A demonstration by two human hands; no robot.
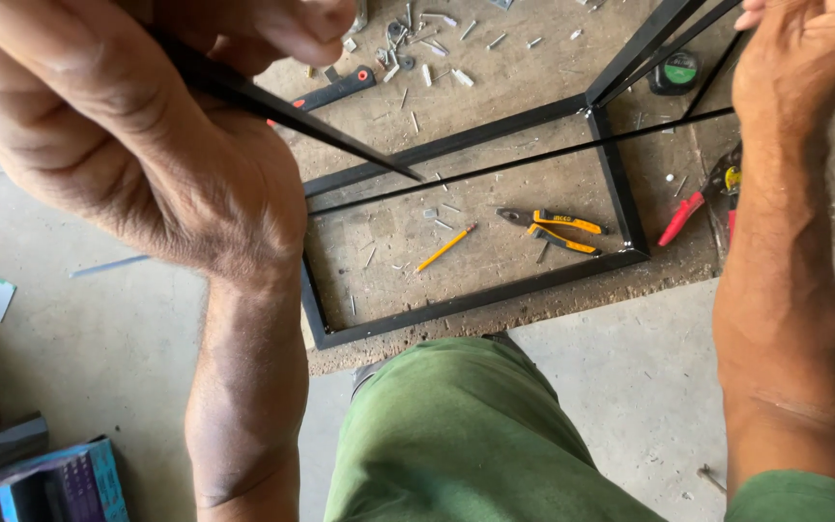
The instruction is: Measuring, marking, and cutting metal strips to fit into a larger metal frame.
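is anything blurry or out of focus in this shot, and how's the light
Head view: the left hand, close to the lens, looks soft and oversized, as does the dark strip it grips; the yellow pliers and pencil inside the black metal frame are sharp. Light is even and diffuse, with no hard shadows or glare. The right hand is cropped at the top edge.

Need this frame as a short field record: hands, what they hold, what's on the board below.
left hand: closed around a thin black strip that tapers to a point
right hand: raised at the black metal frame; grip partly out of view
board: holds yellow-handled pliers, a pencil, red-handled snips, a tape measure, scattered screws
floor, lower left: a stack of boxes
person: green trousers
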